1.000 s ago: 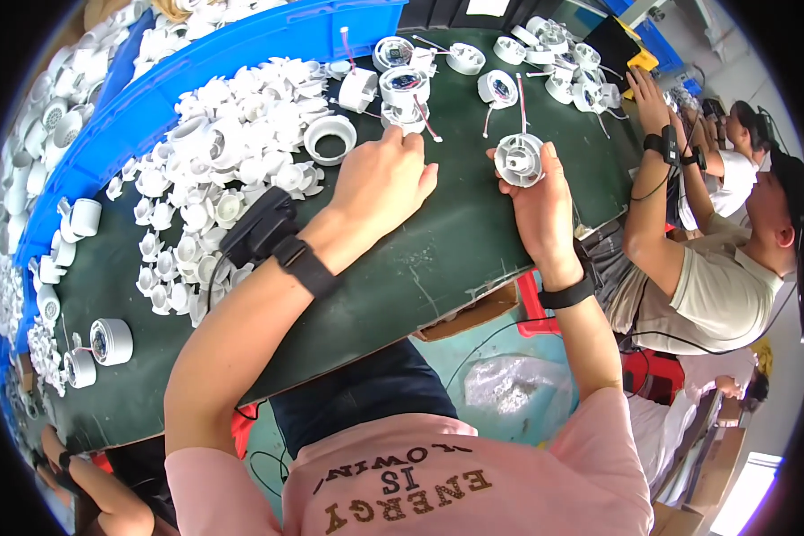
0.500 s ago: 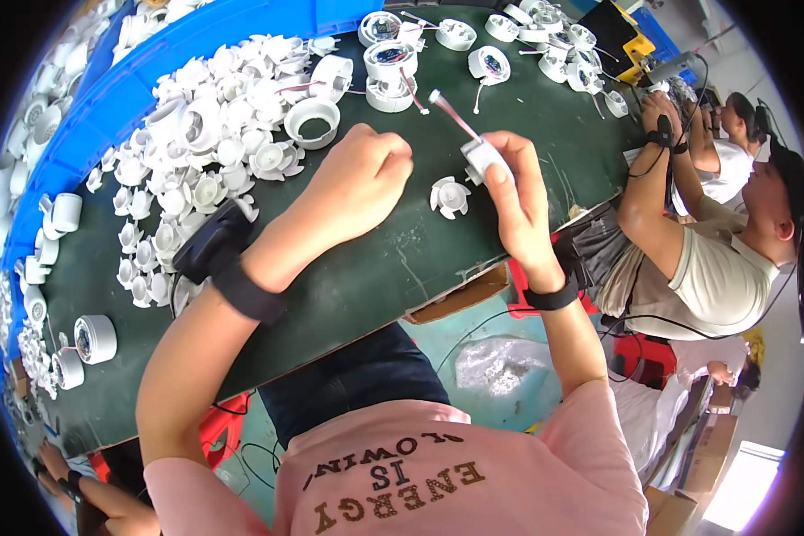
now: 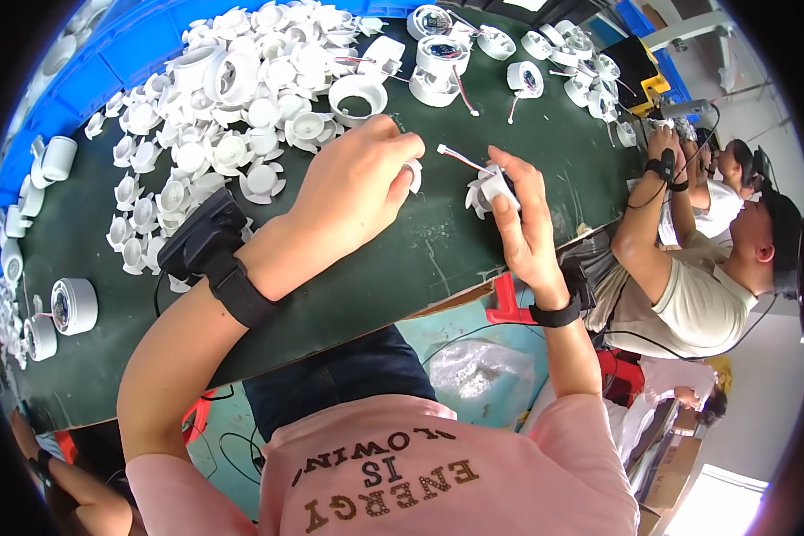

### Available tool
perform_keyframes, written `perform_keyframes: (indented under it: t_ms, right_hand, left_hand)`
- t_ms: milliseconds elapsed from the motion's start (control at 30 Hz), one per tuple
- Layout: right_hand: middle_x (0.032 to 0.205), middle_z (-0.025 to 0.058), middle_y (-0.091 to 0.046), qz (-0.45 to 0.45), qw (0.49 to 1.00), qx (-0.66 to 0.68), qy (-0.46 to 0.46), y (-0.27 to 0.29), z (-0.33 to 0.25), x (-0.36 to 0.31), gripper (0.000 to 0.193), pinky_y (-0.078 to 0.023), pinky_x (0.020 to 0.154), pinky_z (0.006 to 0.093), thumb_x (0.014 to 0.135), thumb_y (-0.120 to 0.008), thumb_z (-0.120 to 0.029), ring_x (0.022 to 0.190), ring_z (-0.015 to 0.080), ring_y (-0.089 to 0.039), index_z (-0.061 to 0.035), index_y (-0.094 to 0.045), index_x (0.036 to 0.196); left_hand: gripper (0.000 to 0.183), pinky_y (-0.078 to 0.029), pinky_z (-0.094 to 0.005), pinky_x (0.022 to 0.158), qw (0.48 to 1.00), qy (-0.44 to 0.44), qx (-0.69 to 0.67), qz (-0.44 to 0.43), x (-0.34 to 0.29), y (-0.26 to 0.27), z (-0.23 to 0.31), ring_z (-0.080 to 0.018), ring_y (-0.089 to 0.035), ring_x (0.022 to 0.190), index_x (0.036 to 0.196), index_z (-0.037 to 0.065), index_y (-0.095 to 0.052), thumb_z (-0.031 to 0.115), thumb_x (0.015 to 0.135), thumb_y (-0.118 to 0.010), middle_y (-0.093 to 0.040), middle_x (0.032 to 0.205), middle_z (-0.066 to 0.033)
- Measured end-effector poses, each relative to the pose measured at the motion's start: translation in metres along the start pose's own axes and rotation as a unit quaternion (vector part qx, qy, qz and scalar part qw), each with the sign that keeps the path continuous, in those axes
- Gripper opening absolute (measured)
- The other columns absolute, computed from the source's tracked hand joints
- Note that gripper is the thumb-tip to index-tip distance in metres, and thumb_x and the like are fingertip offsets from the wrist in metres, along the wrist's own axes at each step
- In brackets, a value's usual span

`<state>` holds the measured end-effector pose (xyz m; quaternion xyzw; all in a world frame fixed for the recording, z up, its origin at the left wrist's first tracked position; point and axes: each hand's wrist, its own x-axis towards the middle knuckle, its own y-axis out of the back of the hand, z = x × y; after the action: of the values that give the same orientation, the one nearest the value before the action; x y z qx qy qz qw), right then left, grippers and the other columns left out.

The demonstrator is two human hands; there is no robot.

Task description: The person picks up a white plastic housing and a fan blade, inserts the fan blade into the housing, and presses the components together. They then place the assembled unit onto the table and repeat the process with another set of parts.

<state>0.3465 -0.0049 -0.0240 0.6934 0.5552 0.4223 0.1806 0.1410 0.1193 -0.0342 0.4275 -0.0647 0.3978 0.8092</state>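
My left hand [image 3: 357,183] is closed with its fingers curled, and a small white rounded piece [image 3: 414,175] shows at the fingertips; the rest of it is hidden. Between the thumb and fingers of my right hand [image 3: 527,214] is a small white wired part [image 3: 497,186]. Its thin red and white wires [image 3: 463,160] end in a white plug pointing up and left. A white fan impeller [image 3: 475,200] lies on the green table right under or against that part, partly covered; whether they are joined I cannot tell.
A big heap of white impellers [image 3: 228,147] spreads left and ahead. Beyond my left hand stands a white ring housing [image 3: 357,100]. Wired round housings [image 3: 442,55] sit at the back, with more at the back right. A blue bin [image 3: 143,55] borders the far left. A co-worker [image 3: 715,259] sits at right.
My right hand has lowered the wired part onto or beside the impeller. A small white piece now shows at my left fingertips. The whole view has shifted somewhat.
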Motion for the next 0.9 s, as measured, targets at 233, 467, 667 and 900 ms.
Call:
perform_keyframes:
  t_ms: [233, 467, 667, 900]
  right_hand:
    - [0.114, 0.0202, -0.048, -0.033, 0.976, -0.206, 0.063, 0.001, -0.026, 0.005, 0.048, -0.04, 0.091, 0.0424, 0.078, -0.056, -0.003, 0.101, 0.0379, -0.048, -0.0014, -0.052, 0.125]
    - [0.116, 0.0122, -0.057, -0.036, 0.949, 0.283, -0.132, 0.008, -0.054, 0.013, 0.053, -0.042, 0.092, 0.0295, 0.099, -0.041, -0.038, 0.102, 0.0195, -0.056, 0.0033, -0.043, 0.133]
    - [0.117, 0.0165, -0.056, -0.126, 0.949, 0.258, 0.131, -0.028, -0.128, 0.038, 0.047, -0.044, 0.086, 0.0369, 0.101, -0.036, -0.032, 0.1, 0.0239, -0.056, 0.0045, -0.048, 0.127]
    - [0.108, 0.0151, -0.061, 0.025, 0.978, 0.026, 0.204, -0.093, -0.119, 0.146, 0.04, -0.043, 0.086, 0.0399, 0.082, -0.067, -0.02, 0.103, 0.031, -0.054, -0.0039, -0.058, 0.118]
  left_hand:
    - [0.019, -0.046, -0.0411, 0.072, 0.991, -0.034, 0.126, -0.007, 0.0, 0.009, 0.007, -0.0318, -0.053, 0.084, 0.096, -0.001, -0.064, 0.002, 0.077, -0.061, -0.052, 0.09, -0.0133]
    - [0.042, -0.048, -0.0319, 0.064, 0.982, 0.081, -0.142, -0.096, -0.021, 0.062, 0.069, -0.0233, -0.061, 0.072, 0.12, 0.002, -0.042, 0.012, 0.086, -0.064, -0.058, 0.083, -0.0141]
    - [0.053, -0.046, -0.0244, 0.069, 0.837, 0.239, -0.49, 0.058, -0.066, 0.069, 0.086, -0.0105, -0.056, 0.082, 0.139, 0.001, -0.03, 0.025, 0.097, -0.05, -0.056, 0.1, -0.0066]
    - [0.035, -0.053, -0.0344, 0.083, 0.771, 0.286, -0.547, 0.155, -0.118, 0.104, 0.075, -0.0264, -0.065, 0.097, 0.118, -0.003, -0.049, 0.017, 0.09, -0.055, -0.061, 0.109, -0.0202]
